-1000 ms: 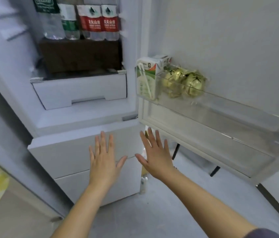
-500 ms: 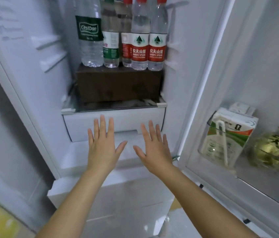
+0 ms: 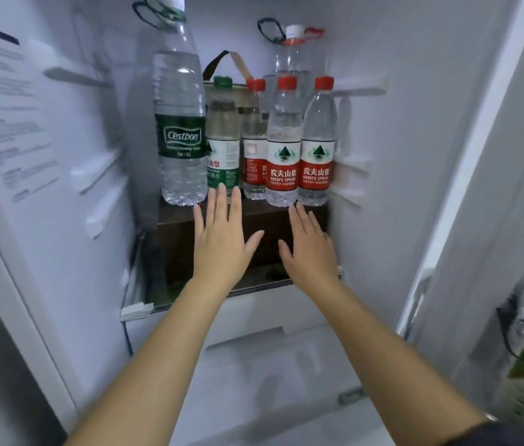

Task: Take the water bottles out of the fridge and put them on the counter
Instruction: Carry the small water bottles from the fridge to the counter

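Both hands are up inside the open fridge (image 3: 415, 123), mid-frame, and neither holds anything. The left hand (image 3: 222, 239) is flat, fingers straight, its tips right at the foot of the green-label bottle (image 3: 223, 140) (whether they actually touch it I can't tell). The right hand (image 3: 310, 249) is spread the same way just below the front pair of Nongfu Spring bottles (image 3: 283, 169).

All the water bottles are in the fridge, upright and packed close on a dark brown box (image 3: 183, 249) at centre frame. The big Cestbon bottle (image 3: 180, 130) stands at the left of the row, with a taller red-capped bottle (image 3: 292, 56) behind.

This looks like the reach, with nothing lifted yet. Next, I'd say, each hand must curl round a bottle's body and lift it out without toppling its neighbours.
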Tool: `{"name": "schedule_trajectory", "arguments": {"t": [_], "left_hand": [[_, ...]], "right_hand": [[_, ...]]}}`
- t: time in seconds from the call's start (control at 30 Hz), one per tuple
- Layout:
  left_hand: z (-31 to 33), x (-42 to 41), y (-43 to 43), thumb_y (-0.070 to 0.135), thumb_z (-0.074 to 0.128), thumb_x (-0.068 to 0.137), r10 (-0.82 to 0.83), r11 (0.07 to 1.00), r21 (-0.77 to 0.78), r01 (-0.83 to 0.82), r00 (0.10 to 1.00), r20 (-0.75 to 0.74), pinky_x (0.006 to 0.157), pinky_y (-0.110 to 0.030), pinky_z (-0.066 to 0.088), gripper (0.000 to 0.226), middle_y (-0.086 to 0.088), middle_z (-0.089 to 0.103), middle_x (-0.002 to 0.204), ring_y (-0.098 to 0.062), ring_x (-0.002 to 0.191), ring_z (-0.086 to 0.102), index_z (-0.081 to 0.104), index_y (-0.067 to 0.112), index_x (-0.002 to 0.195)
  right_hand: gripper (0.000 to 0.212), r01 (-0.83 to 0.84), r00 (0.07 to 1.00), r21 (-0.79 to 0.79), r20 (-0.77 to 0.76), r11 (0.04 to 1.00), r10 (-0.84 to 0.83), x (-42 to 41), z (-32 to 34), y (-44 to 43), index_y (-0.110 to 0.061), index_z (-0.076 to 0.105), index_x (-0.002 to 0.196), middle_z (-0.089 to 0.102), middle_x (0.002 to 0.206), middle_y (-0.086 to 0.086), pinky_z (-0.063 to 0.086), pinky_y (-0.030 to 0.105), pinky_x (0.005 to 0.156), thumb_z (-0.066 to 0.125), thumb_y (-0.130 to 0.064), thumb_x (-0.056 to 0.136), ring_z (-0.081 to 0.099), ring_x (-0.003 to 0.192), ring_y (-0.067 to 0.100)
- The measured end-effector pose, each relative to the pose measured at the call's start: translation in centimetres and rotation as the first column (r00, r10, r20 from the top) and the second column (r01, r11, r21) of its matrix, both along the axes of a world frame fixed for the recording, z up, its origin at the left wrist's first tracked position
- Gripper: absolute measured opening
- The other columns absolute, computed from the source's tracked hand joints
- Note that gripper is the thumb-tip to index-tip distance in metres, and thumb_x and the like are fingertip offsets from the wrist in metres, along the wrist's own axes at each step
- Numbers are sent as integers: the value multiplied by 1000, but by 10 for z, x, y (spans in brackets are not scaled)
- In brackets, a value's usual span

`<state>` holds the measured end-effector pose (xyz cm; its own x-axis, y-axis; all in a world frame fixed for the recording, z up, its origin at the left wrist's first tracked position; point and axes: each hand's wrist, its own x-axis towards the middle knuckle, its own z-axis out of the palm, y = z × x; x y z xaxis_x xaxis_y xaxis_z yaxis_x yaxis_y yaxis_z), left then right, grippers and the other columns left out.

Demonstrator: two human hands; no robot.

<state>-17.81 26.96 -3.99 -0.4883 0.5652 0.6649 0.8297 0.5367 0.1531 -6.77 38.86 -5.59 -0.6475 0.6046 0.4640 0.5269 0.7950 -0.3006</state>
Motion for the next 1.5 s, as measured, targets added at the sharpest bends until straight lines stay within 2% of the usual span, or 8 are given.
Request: {"name": "schedule_trajectory", "arguments": {"t": [0.2,0.47,0.63,0.77,0.93,1.17,1.37,1.5], "left_hand": [[47,-25,46,48,55,93,-229,969,118,215,965,125,122,-42,12,84,-6,14,162,-20,149,11,10,13,155],[133,-32,100,40,67,87,-438,833,453,317,878,191,112,-41,36,77,-2,39,149,-18,137,38,30,14,150],[184,-35,119,53,64,85,-376,904,353,240,839,394,87,-35,52,70,-5,59,129,-19,109,59,45,12,138],[187,-29,122,52,57,90,-308,934,297,199,869,388,87,-38,52,42,-2,64,106,-19,95,60,58,15,110],[179,-22,104,24,49,97,-521,749,623,225,780,346,69,-24,46,15,3,54,87,-8,72,52,52,12,105],[185,-37,59,25,50,97,-485,718,655,234,843,231,55,-14,37,13,5,50,80,-4,61,46,50,13,100],[171,-45,44,28,49,94,-402,758,621,199,892,205,58,-22,36,13,8,48,77,-6,64,44,49,15,93],[168,-45,48,28,50,94,-394,750,630,200,901,183,59,-22,39,14,8,48,74,-10,66,47,49,15,91]], "right_hand": [[67,34,999,93,15,995,-36,-2,9,14,-25,13,156,18,162,-9,39,40,108,47,-29,99,32,139,19],[78,-13,999,18,42,1000,12,3,8,25,-34,9,155,10,162,-17,55,35,87,53,-14,94,52,115,17],[80,-2,993,-60,122,998,10,5,11,28,-36,2,155,-4,161,-24,56,28,74,52,-17,96,61,92,11],[79,4,983,-61,182,998,7,5,16,26,-35,-1,156,-8,162,-20,55,27,72,49,-18,97,61,92,12],[83,11,979,-88,202,996,7,6,18,25,-35,-1,156,-10,161,-21,56,30,75,51,-15,95,62,93,15],[83,26,984,-97,176,995,-8,4,17,23,-36,1,155,-8,162,-19,58,30,72,52,-12,94,58,75,10],[77,16,985,-111,173,994,3,4,22,18,-35,6,156,-2,163,-17,56,29,76,49,-12,95,58,86,10],[64,-3,988,-111,152,994,20,5,39,12,-30,21,154,15,162,-12,51,32,90,48,-21,97,53,119,17]]}}
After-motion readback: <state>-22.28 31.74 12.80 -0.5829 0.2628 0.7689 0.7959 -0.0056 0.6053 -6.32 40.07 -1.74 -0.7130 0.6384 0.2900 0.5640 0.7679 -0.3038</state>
